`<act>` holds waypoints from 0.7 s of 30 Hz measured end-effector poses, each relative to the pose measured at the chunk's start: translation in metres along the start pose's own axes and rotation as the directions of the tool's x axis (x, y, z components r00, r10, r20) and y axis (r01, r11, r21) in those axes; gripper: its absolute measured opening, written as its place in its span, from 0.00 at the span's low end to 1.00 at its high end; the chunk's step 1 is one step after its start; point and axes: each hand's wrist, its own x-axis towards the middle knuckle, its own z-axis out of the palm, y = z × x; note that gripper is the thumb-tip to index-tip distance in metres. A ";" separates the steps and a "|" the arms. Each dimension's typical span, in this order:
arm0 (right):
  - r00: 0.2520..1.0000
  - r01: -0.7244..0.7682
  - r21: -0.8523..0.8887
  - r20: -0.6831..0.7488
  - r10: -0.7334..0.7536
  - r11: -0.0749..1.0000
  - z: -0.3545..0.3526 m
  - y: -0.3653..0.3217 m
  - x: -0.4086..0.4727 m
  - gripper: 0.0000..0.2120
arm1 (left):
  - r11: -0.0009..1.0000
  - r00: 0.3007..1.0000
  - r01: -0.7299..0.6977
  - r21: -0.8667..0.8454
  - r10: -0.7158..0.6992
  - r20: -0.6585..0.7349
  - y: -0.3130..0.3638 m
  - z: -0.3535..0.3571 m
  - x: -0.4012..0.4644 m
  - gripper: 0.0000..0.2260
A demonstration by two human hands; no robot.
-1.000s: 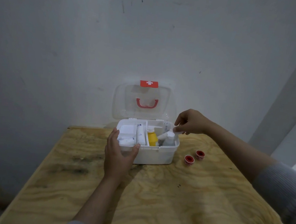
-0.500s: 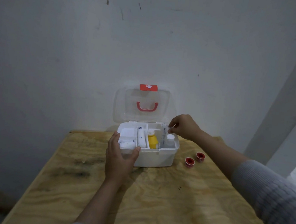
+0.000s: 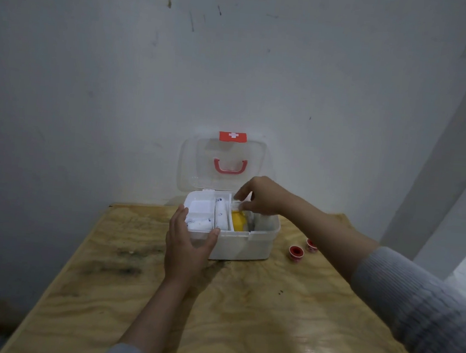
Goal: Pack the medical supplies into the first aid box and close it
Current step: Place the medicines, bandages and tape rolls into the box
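The white first aid box (image 3: 247,247) stands open at the table's back, its clear lid (image 3: 198,167) with a red handle leaning on the wall. My left hand (image 3: 188,246) grips the box's front left corner. My right hand (image 3: 262,196) hovers over the back middle of the box, fingertips pinched on a small white item (image 3: 237,204). Inside, a yellow bottle (image 3: 238,223) stands right of the divider. White bandage rolls (image 3: 220,214) lie in the left tray. Two red tape rolls (image 3: 296,252) lie on the table, right of the box.
The plywood table (image 3: 240,319) ends at a front edge near me and a left edge at about the box's side. The wall (image 3: 119,108) is right behind the box. A white post (image 3: 439,182) slants at the right.
My right hand has moved left from the box's back right corner to over its middle, still pinching the white item. My left hand has kept its hold on the box.
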 end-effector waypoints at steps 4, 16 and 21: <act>0.999 -0.033 0.013 0.019 0.033 0.999 0.004 0.001 0.000 0.14 | 1.000 1.000 0.010 0.008 -0.010 0.005 0.000 -0.002 0.001 0.36; 0.998 -0.056 0.120 0.041 0.051 0.991 -0.008 0.004 -0.024 0.13 | 1.000 1.000 0.006 0.007 -0.006 0.006 0.002 -0.002 0.000 0.36; 0.999 -0.047 0.176 -0.008 0.049 0.983 -0.017 0.011 -0.042 0.15 | 1.000 1.000 0.002 0.010 -0.002 -0.003 0.003 -0.002 0.000 0.35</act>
